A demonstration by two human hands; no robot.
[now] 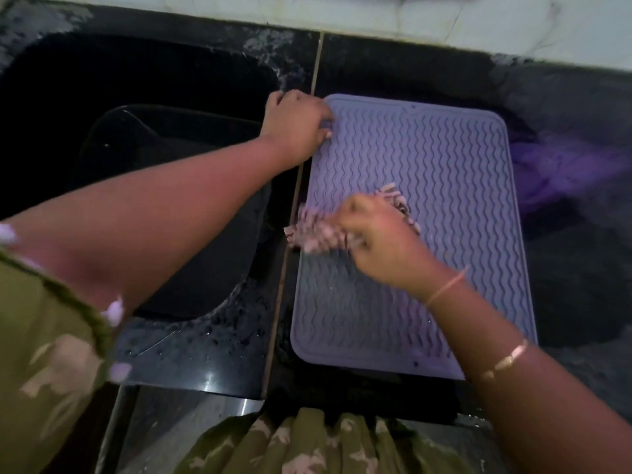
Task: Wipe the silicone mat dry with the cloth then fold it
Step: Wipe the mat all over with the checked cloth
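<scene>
Standing beside the counter, I watch a person bent over a lilac silicone mat (444,186) that lies flat and fully spread on the dark countertop (581,268), just to the right of the black sink (136,131). The left hand (295,126) presses down on the mat's far left corner, fingers curled over the edge and pinning it rather than lifting it; whether any finger is hooked beneath the rim I cannot tell. The right hand (379,241) is closed around a bunched, striped pinkish cloth (318,234), which sticks out past the knuckles toward the mat's left edge and touches the ridged surface about halfway along its length. Blur around that hand and the cloth suggests a wiping stroke in progress. A few small droplets seem to glint on the near part of the mat, and the sink ledge (205,336) beside it is plainly beaded with water, so I judge the drying to be underway but not finished, with the near half and the right side likely yet to be covered. Folding has not begun: no corner is raised and no crease shows anywhere. A purple smear (564,172) lies on the counter to the right, too blurred to identify.
</scene>
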